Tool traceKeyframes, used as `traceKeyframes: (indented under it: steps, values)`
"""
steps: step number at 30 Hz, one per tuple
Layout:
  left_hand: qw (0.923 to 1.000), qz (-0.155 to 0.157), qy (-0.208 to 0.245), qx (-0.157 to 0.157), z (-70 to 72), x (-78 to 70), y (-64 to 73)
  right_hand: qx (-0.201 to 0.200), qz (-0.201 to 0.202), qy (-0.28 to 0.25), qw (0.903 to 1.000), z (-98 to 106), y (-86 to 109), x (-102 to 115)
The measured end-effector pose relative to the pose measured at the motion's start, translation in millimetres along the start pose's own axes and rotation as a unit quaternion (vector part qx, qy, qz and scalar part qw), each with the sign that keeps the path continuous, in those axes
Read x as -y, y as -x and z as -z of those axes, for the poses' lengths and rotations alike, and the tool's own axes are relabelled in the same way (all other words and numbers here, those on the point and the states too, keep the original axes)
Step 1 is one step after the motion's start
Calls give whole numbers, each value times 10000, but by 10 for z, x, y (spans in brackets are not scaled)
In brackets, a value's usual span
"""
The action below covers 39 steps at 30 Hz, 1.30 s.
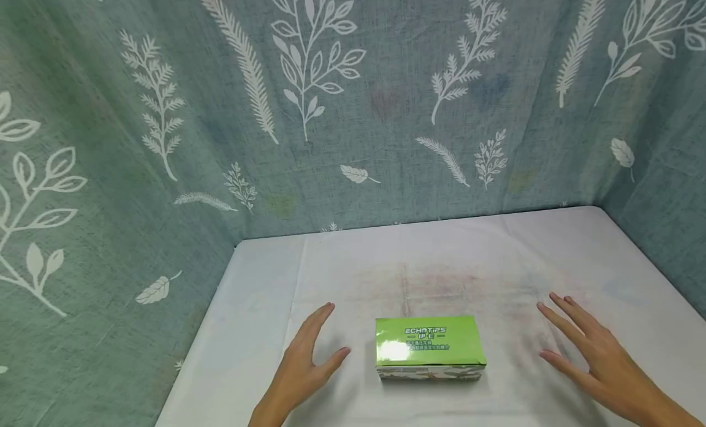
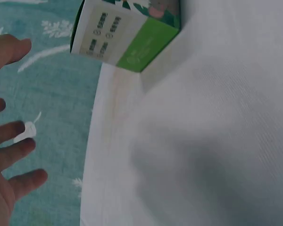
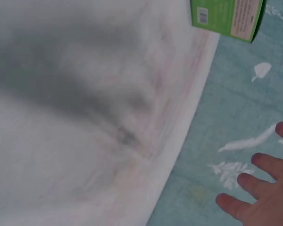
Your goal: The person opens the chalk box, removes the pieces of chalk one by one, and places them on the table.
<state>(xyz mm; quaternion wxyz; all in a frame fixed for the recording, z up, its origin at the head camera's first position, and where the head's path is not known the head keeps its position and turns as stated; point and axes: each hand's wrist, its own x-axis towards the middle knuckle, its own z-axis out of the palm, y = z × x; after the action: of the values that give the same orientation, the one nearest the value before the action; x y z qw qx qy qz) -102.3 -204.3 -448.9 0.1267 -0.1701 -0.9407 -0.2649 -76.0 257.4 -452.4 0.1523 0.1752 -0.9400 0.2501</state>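
A green box (image 1: 429, 342) with "ECHOTIPS" printed on its lid lies flat on the white-covered table. Its near side has a camouflage-like pattern. To the left of the box, my left hand (image 1: 302, 367) hovers with thumb and fingers spread, touching nothing. My right hand (image 1: 601, 359) is held off to the box's other side, fingers extended and apart from it. In the left wrist view, one end of the box (image 2: 127, 35) shows printed text. The right wrist view catches a green end with a barcode on the box (image 3: 226, 16).
The white tablecloth (image 1: 331, 274) has faint reddish and grey stains behind the box. A blue-green curtain (image 1: 386, 127) with white leaf prints stands along the table's back and both sides.
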Motion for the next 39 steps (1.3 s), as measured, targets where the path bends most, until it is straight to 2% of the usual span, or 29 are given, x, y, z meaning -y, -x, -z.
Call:
traceKeyframes:
  steps: [4,9,15,18,21,25,29,34,36,39]
  values:
    - [9988,-383,270,145,-39,-103,-69,37,160,-214,9996,7,-55,118]
    - [9947,-780,533,403,-80,-197,-164,2,503,-69,9987,-39,-111,271]
    - [9883,-1050,628,910,-171,-274,-229,236,720,20,9971,-195,-190,452]
    - [9855,-1117,609,1120,-229,-297,-250,368,915,-194,9949,-301,-258,511]
    - [9844,-1174,381,1251,-269,-318,-272,449,1177,-344,9914,-403,-333,543]
    - [9811,-1361,-224,1357,-245,-402,-318,644,1490,-309,9863,-455,-444,582]
    - [9732,-1537,-720,1553,-187,-490,-379,1107,1586,59,9811,-401,-583,669]
    - [9654,-1602,-955,1823,-162,-560,-414,1688,1543,598,9717,-373,-682,811]
    - [9620,-1750,-1020,1829,-164,-566,-426,1742,1530,708,9702,-381,-677,844]
    - [9597,-2011,-1034,1668,-182,-543,-440,1549,1552,701,9732,-404,-650,837]
